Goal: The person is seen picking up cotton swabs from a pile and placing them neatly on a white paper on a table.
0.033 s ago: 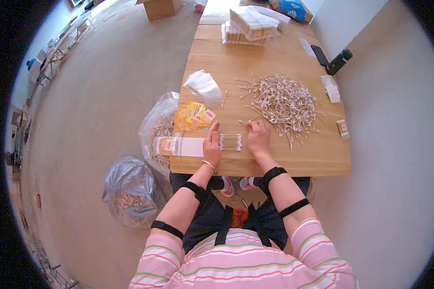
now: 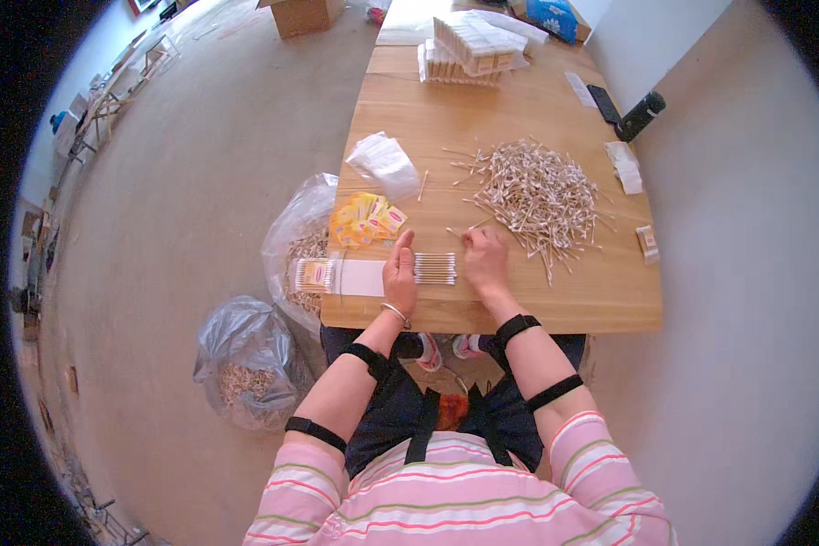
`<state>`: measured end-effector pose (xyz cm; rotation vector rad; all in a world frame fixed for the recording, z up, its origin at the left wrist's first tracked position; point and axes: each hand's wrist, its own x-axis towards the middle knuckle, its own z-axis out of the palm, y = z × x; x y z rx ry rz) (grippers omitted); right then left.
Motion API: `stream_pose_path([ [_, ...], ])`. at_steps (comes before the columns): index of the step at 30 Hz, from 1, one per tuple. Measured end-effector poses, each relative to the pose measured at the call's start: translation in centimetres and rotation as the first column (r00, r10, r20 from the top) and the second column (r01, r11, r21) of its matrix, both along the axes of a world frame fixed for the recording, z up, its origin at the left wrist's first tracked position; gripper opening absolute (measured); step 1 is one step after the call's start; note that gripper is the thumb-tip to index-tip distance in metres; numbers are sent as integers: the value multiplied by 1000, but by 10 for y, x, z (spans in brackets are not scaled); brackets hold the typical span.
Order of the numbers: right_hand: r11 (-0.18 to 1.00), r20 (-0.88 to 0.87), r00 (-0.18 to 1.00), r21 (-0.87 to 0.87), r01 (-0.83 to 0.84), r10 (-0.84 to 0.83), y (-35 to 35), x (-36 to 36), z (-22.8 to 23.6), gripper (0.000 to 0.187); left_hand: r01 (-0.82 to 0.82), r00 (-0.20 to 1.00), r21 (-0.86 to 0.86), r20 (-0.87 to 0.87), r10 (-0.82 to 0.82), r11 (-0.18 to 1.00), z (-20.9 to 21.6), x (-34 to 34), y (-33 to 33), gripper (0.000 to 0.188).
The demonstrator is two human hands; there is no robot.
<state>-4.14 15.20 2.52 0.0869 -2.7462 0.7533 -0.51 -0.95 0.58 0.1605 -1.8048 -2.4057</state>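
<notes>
My left hand [image 2: 400, 273] stands on its edge on the table, fingers stretched out together. Its palm side borders an even row of cotton swabs [image 2: 435, 268]. A white strip [image 2: 362, 278] lies on the other side of that hand, and left of it sits a small clear pack of swabs [image 2: 316, 276]. Just right of the row, my right hand [image 2: 487, 259] is closed in a pinch on a single cotton swab [image 2: 455, 230]; part of it is hidden by the fingers. Beyond that hand spreads a loose heap of swabs [image 2: 539, 196].
Yellow printed cards [image 2: 366, 218] and clear plastic bags [image 2: 382, 164] lie at the table's left edge. Packed bundles [image 2: 473, 59] are stacked at the far end. A dark bottle [image 2: 642, 116] and a phone [image 2: 602, 105] are by the wall. Bags of swabs [image 2: 250, 364] stand on the floor at left.
My right hand has shifted slightly left, toward the row of swabs. The left hand has stayed in place.
</notes>
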Motion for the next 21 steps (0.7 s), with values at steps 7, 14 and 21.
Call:
stream_pose_path([
  [7,984,135,975,-47,-171,176,-31,9,11,13,-30,1000,-16,-4,30,999,0,2,-4,45],
  [14,934,-61,994,-339,-110,95,-30,26,-4,23,-45,999,-17,-30,44,999,-3,0,0,47],
  [21,757,-20,989,-642,-125,146,-55,38,-9,36,19,999,-101,-42,-23,995,-6,-1,-1,50],
])
